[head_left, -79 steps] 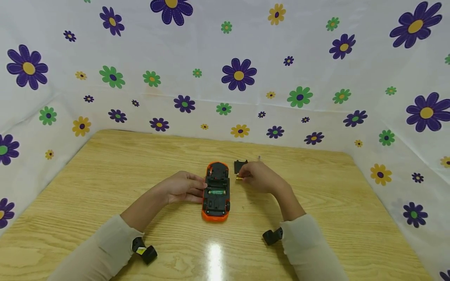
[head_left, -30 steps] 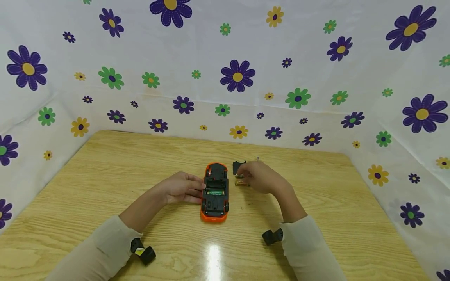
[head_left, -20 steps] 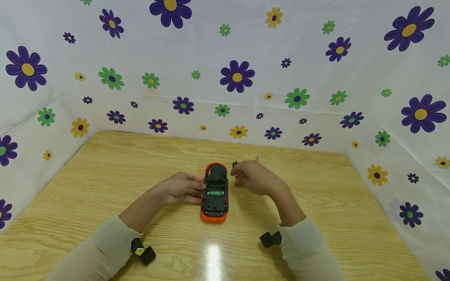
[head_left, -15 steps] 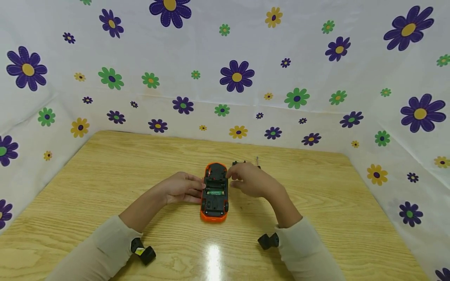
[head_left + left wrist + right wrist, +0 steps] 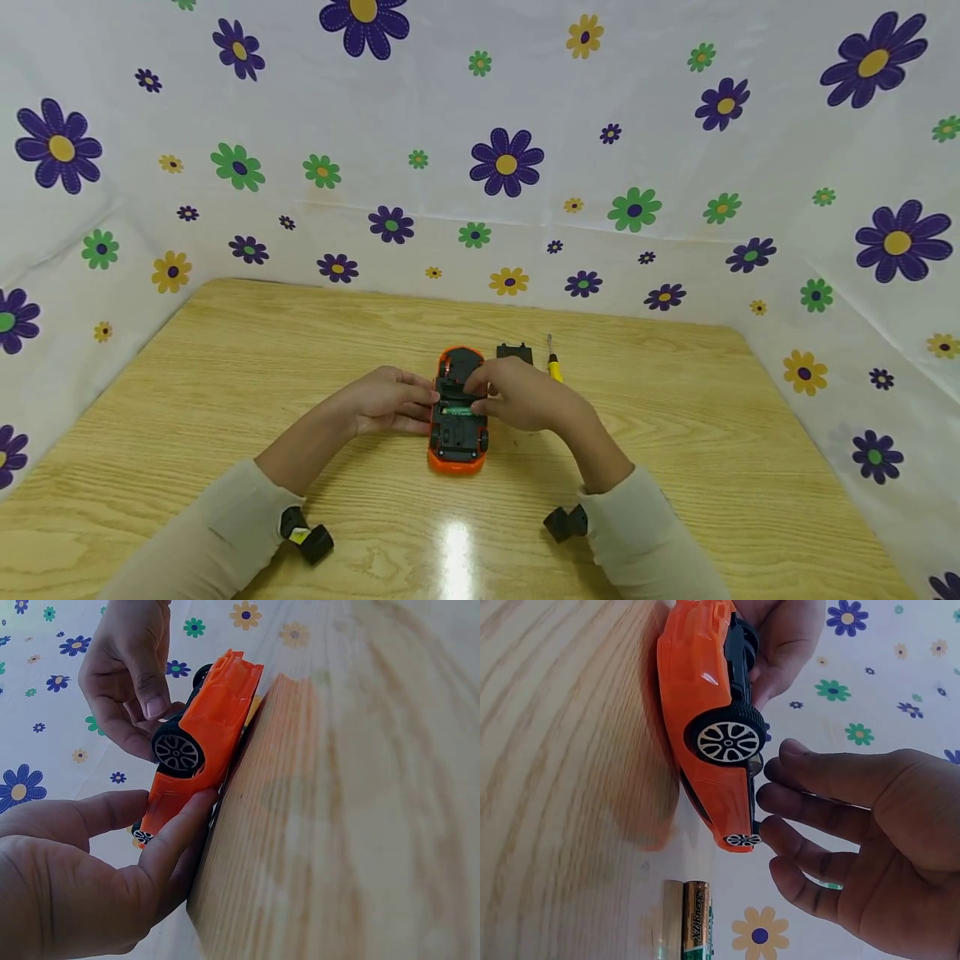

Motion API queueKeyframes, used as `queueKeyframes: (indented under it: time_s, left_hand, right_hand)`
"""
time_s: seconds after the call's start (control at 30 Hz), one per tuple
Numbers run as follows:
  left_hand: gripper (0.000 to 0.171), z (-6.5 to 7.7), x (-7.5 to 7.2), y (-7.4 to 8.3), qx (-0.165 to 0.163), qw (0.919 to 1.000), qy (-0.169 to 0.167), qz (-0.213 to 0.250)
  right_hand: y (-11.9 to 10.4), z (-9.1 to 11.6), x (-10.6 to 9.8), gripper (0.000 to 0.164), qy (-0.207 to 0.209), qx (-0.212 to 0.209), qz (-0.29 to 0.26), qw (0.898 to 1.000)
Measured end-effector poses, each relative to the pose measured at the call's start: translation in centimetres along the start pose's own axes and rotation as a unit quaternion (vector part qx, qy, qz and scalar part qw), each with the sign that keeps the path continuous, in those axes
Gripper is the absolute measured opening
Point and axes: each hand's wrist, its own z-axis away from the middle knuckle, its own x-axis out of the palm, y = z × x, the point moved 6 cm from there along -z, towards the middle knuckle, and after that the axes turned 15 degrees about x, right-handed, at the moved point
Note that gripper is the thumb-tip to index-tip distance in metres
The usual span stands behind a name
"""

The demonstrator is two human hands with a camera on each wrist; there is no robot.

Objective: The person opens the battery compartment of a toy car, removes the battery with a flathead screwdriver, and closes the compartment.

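An orange toy car [image 5: 458,463] lies upside down, its black underside and battery compartment facing up. A green battery [image 5: 456,411] sits in the compartment. My left hand [image 5: 393,402] holds the car's left side, thumb at the upper edge and fingers along the body. My right hand [image 5: 525,395] is over the compartment; in the right wrist view, the round end of a battery [image 5: 757,764] shows at its fingertips, mostly hidden by wheel and fingers. Another battery [image 5: 697,921], gold and green, lies on the table, hidden behind the right hand in the head view.
Just beyond the right hand lies a black battery cover [image 5: 514,352]. A screwdriver [image 5: 554,367] with a yellow handle lies to its right, partly behind the hand. Flower-printed white cloth [image 5: 420,192] stands around the wooden table [image 5: 300,333].
My right hand has picked up a battery near the cover and moved left over the compartment, uncovering more of the cover and screwdriver. My left hand has stayed on the car.
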Motion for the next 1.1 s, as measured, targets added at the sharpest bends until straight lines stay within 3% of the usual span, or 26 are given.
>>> queueKeyframes:
  time_s: [0.43,1.1]
  left_hand:
    - [0.048,0.0,-0.1,0.0,-0.002,1.0000,0.001,-0.002]
    - [0.050,0.0,0.0,0.1,-0.002,1.0000,-0.001,0.001]
  right_hand:
    - [-0.4,-0.8,1.5,0.020,-0.010,-0.017,0.014,1.000]
    - [-0.8,-0.5,1.3,0.021,-0.007,-0.015,0.015,1.000]
